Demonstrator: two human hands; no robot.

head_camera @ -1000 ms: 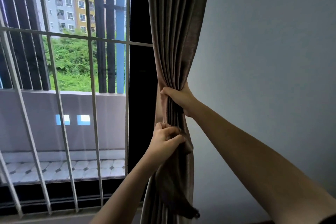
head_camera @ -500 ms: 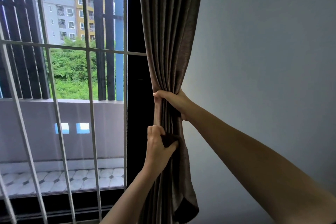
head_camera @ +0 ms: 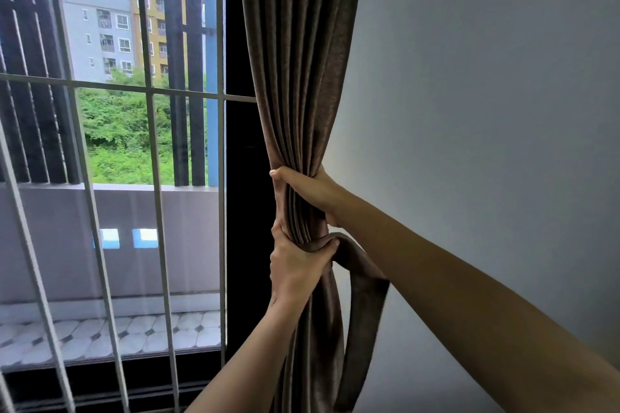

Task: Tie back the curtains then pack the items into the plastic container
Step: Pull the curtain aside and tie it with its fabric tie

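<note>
A brown curtain [head_camera: 298,54] hangs gathered at the right side of the window, beside a grey wall. My right hand [head_camera: 312,189] grips the bunched folds from the right, fingers wrapped round them. Just below it, my left hand [head_camera: 297,265] holds a strip of the same brown fabric, the tie-back band [head_camera: 364,282], pressed against the bundle; the band loops out to the right and hangs down. The plastic container and the items are out of view.
A window with white metal bars [head_camera: 157,198] fills the left side, with a dark frame post [head_camera: 243,211] right beside the curtain. The plain grey wall [head_camera: 486,94] takes up the right. A tiled balcony floor [head_camera: 110,335] lies outside.
The band's free end, hanging below my left hand before, now loops out to the right of the bundle. My left hand has risen close under my right hand.
</note>
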